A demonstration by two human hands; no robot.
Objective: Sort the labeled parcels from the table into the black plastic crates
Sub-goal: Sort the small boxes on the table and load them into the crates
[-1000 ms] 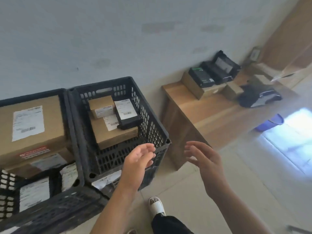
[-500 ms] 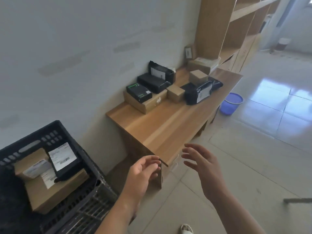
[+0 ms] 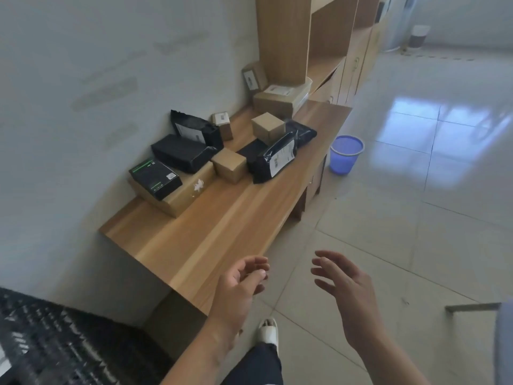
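Both my grips empty, fingers loose: left hand (image 3: 238,287), right hand (image 3: 344,287). Parcels sit mid-counter (image 3: 222,232). Black poly mailer (image 3: 273,159) looks soft, slippery; I'd pinch its edge.

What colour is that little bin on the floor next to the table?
The bin is blue with a mesh-patterned wall, seen in the head view, the only one.

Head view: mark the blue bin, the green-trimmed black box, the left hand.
blue bin (image 3: 345,157), head view, front wall
green-trimmed black box (image 3: 155,177), head view, top face
left hand (image 3: 238,293), head view, palm
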